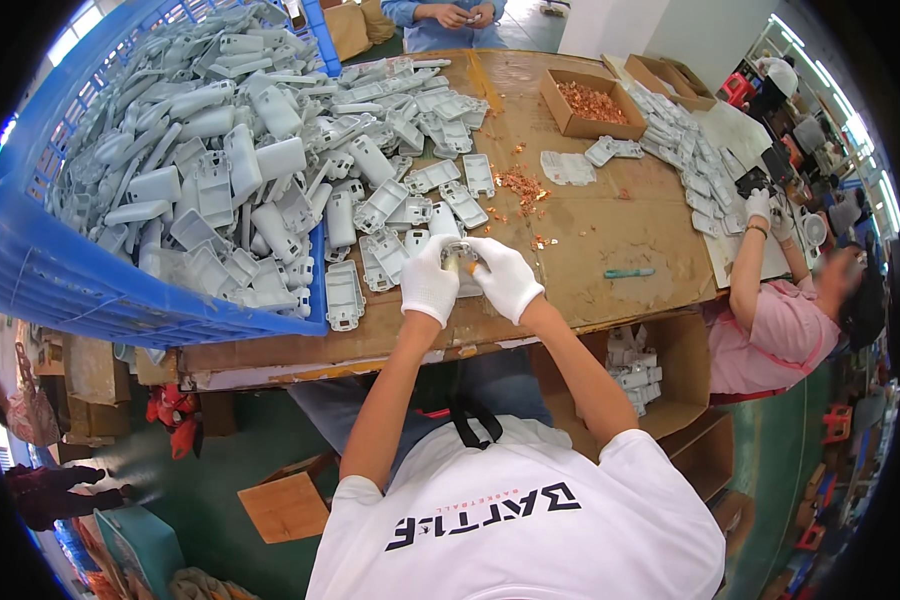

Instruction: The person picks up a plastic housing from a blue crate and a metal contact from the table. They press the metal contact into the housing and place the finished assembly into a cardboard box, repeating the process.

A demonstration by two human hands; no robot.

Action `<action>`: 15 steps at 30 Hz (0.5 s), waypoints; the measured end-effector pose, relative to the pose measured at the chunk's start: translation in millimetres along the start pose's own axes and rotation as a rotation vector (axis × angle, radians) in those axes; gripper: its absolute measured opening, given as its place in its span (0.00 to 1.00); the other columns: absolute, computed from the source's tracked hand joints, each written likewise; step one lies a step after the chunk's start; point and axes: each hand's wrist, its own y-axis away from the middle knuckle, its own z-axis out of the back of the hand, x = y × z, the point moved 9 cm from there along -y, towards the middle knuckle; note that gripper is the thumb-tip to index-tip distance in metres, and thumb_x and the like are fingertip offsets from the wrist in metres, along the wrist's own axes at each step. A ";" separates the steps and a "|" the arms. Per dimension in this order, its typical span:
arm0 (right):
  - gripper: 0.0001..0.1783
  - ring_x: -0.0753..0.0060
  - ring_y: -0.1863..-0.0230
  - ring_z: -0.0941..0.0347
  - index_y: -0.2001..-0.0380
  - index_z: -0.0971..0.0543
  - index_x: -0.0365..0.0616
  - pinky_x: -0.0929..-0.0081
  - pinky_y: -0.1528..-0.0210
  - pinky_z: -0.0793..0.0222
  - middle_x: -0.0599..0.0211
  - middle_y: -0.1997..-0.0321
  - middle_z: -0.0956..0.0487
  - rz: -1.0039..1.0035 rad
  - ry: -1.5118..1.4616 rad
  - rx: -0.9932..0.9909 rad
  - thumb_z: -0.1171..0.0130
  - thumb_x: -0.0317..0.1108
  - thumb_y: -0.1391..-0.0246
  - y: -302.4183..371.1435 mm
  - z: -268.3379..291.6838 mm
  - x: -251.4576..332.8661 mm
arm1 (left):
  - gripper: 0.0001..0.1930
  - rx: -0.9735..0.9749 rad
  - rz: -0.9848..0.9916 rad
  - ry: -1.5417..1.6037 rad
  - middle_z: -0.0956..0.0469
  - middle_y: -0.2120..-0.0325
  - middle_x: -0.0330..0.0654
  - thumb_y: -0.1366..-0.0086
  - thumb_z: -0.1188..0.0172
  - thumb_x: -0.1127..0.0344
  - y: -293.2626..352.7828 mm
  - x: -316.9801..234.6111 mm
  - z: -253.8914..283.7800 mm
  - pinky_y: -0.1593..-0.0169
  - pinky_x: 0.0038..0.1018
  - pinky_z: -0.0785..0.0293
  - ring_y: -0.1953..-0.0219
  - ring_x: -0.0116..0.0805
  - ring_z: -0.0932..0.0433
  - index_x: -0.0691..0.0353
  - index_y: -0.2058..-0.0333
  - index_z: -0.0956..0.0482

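My left hand [430,281], in a white knit glove, is closed at the near edge of the table. Close beside it, my right hand [505,280], gloved the same way, is also closed. Between them they grip a light grey plastic housing [469,288], mostly covered by the fingers. A small orange-copper spot shows by the right fingertips; I cannot tell what it is. Loose grey plastic housings [380,205] lie just beyond and left of my hands. Small copper-coloured metal pieces [522,188] are scattered past the right hand.
A big blue crate [160,300] heaped with housings stands at left. On the cardboard-covered table [590,235] are a box of copper pieces [585,108], a teal pen-like tool [629,273] and rows of housings [685,160]. A co-worker in pink [780,335] works at right; another person's hands [460,15] show opposite.
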 end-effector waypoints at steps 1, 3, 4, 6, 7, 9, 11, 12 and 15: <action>0.17 0.44 0.57 0.26 0.53 0.25 0.40 0.56 0.54 0.29 0.50 0.59 0.22 0.000 0.000 0.000 0.45 0.26 0.49 1.3 1.8 2.7 | 0.09 0.003 -0.016 -0.010 0.19 0.72 0.52 0.42 0.40 0.73 -1.0 -3.6 1.7 0.64 0.40 0.24 0.67 0.52 0.19 0.56 0.62 0.20; 0.18 0.44 0.58 0.26 0.53 0.26 0.41 0.55 0.55 0.29 0.50 0.59 0.24 0.015 0.019 -0.005 0.45 0.26 0.49 5.1 3.9 8.0 | 0.09 0.008 -0.031 -0.020 0.19 0.72 0.51 0.43 0.40 0.73 -1.5 -9.8 4.0 0.65 0.40 0.24 0.67 0.52 0.19 0.57 0.63 0.20; 0.18 0.44 0.58 0.26 0.53 0.26 0.41 0.55 0.55 0.29 0.50 0.59 0.24 0.013 0.018 -0.006 0.45 0.26 0.49 6.7 2.7 8.7 | 0.08 0.002 -0.036 -0.011 0.19 0.73 0.51 0.43 0.40 0.74 -0.7 -12.6 4.9 0.65 0.40 0.25 0.68 0.52 0.19 0.57 0.64 0.21; 0.18 0.45 0.60 0.26 0.53 0.27 0.42 0.56 0.56 0.28 0.52 0.60 0.25 0.038 0.073 -0.053 0.45 0.25 0.50 9.4 2.4 13.4 | 0.07 -0.001 -0.041 -0.003 0.19 0.73 0.51 0.43 0.39 0.74 1.2 -14.2 5.3 0.65 0.40 0.25 0.68 0.52 0.19 0.57 0.65 0.21; 0.18 0.45 0.60 0.26 0.53 0.27 0.42 0.56 0.56 0.28 0.52 0.60 0.25 0.037 0.073 -0.052 0.45 0.25 0.50 11.4 0.8 13.1 | 0.07 -0.009 -0.032 -0.008 0.20 0.74 0.51 0.43 0.39 0.74 2.2 -13.0 5.3 0.66 0.40 0.25 0.69 0.52 0.19 0.58 0.65 0.21; 0.17 0.46 0.61 0.25 0.54 0.26 0.43 0.57 0.58 0.28 0.54 0.61 0.25 0.063 0.057 -0.085 0.45 0.25 0.50 14.8 -0.4 13.3 | 0.07 -0.016 -0.023 -0.013 0.20 0.74 0.51 0.43 0.39 0.74 4.6 -10.9 5.0 0.66 0.39 0.24 0.69 0.51 0.19 0.58 0.65 0.21; 0.17 0.47 0.62 0.25 0.54 0.26 0.44 0.58 0.59 0.27 0.55 0.61 0.25 0.071 0.073 -0.113 0.45 0.25 0.50 15.9 -1.1 10.7 | 0.07 -0.019 -0.024 0.035 0.20 0.74 0.51 0.43 0.39 0.75 8.0 -12.1 3.8 0.67 0.37 0.24 0.70 0.50 0.19 0.58 0.66 0.21; 0.17 0.48 0.63 0.24 0.54 0.26 0.45 0.59 0.60 0.27 0.56 0.61 0.25 0.081 0.088 -0.141 0.45 0.25 0.50 17.0 0.5 10.1 | 0.07 -0.017 -0.022 0.035 0.20 0.74 0.51 0.43 0.39 0.75 8.7 -12.6 2.6 0.67 0.37 0.24 0.70 0.50 0.19 0.58 0.66 0.21; 0.21 0.52 0.66 0.25 0.52 0.25 0.43 0.63 0.63 0.28 0.56 0.64 0.25 0.101 0.081 -0.189 0.43 0.22 0.53 20.0 2.8 8.7 | 0.07 -0.018 -0.040 0.033 0.19 0.74 0.50 0.42 0.38 0.74 8.4 -17.2 4.2 0.67 0.35 0.24 0.70 0.49 0.18 0.58 0.64 0.20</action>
